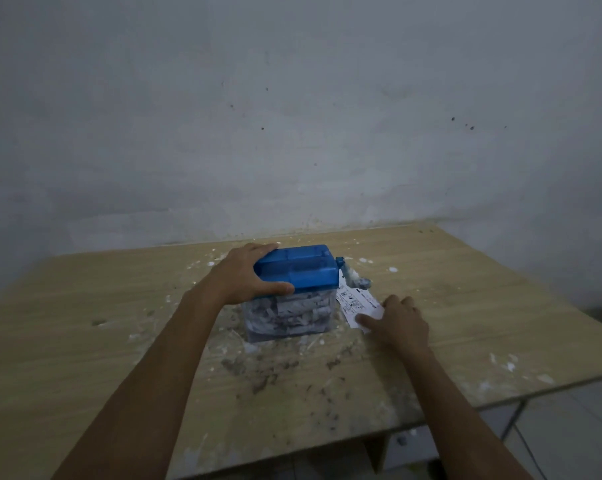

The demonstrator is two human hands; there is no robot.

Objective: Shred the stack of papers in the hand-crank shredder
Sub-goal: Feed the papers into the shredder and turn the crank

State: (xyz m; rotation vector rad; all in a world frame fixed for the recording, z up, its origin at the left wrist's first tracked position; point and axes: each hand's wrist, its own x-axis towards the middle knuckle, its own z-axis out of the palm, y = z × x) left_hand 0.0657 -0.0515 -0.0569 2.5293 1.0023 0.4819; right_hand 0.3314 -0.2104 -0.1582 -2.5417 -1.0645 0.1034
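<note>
The hand-crank shredder (297, 271) stands mid-table, a blue top on a clear bin (289, 318) packed with paper shreds. My left hand (245, 275) grips the left end of the blue top, thumb on its front edge. The crank handle (353, 277) sticks out to the right, blurred. White printed papers (356, 303) lie flat on the table just right of the bin. My right hand (394, 322) rests on the near corner of those papers, fingers spread over them and thumb on the sheet.
The wooden table (119, 341) is littered with grey paper dust and white specks around the shredder. A wall (292, 116) rises directly behind the table. The table's right edge (552, 382) drops to a tiled floor.
</note>
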